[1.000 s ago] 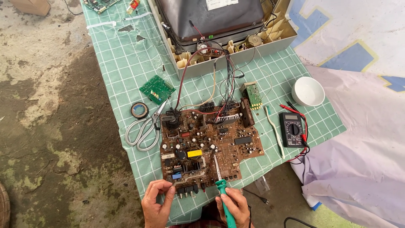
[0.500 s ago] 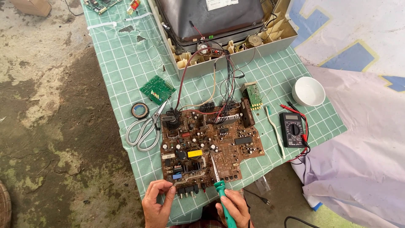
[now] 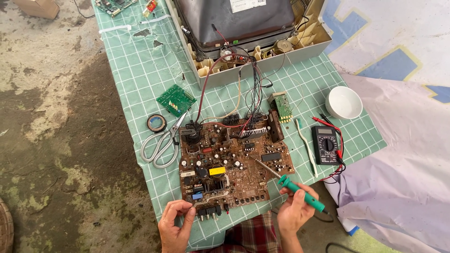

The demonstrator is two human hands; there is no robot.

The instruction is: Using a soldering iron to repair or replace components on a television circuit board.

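Note:
A brown circuit board (image 3: pixel 234 161) crowded with components lies on the green checked table cover (image 3: pixel 136 79), wired to the open back of an old television set (image 3: pixel 243 28). My left hand (image 3: pixel 176 227) pinches the board's near left corner by the black sockets. My right hand (image 3: pixel 295 211) grips a green-handled soldering iron (image 3: pixel 300 193); its metal tip reaches up-left over the board's right part near a black chip.
Scissors (image 3: pixel 161 143) and a roll of black tape (image 3: pixel 156 123) lie left of the board, a small green board (image 3: pixel 176 100) above them. To the right are a black multimeter (image 3: pixel 326 144) with red leads, a white toothbrush (image 3: pixel 305 146) and a white bowl (image 3: pixel 344 102).
My right hand has swung the soldering iron to the right, so its tip now points at the board's right side rather than its near middle. The left hand has stayed at the corner.

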